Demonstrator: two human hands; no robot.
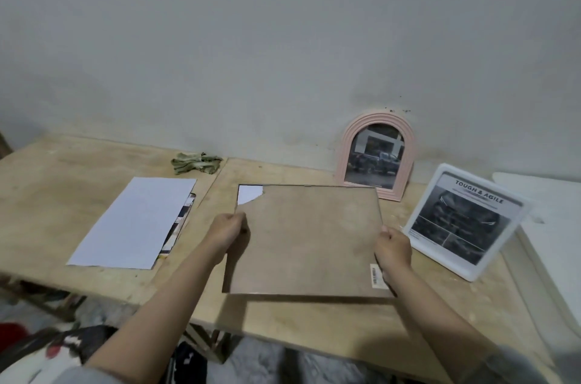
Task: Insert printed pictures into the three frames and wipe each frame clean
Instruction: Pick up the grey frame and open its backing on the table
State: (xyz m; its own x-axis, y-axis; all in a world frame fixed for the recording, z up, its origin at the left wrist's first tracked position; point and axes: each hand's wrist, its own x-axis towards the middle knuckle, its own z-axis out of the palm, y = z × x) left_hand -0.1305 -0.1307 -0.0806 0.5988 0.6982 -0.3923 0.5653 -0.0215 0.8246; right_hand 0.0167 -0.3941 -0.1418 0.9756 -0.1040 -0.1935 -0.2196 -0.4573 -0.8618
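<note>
We see both hands holding a large frame [308, 239] face down over the wooden counter [94, 163], its brown backing board turned up toward us. The left hand [228, 231] has its grip clamped on the frame's left edge, and the right hand [393, 250] has its grip clamped on the right edge, near a small sticker [375, 276] at the lower right corner. The backing board has a torn top left corner, and a white sheet [250, 194] shows through the gap there.

To the left on the counter lies a stack of white paper [135, 223], with the edges of printed pictures [180, 220] sticking out from under its right side. A crumpled green cloth [196, 162] sits at the back by the wall. Behind the large frame a pink arched frame [375, 157] leans against the wall with a picture of a vehicle in it. To the right a white frame [465, 220] stands tilted back, showing a page headed "TOUGH & AGILE".
</note>
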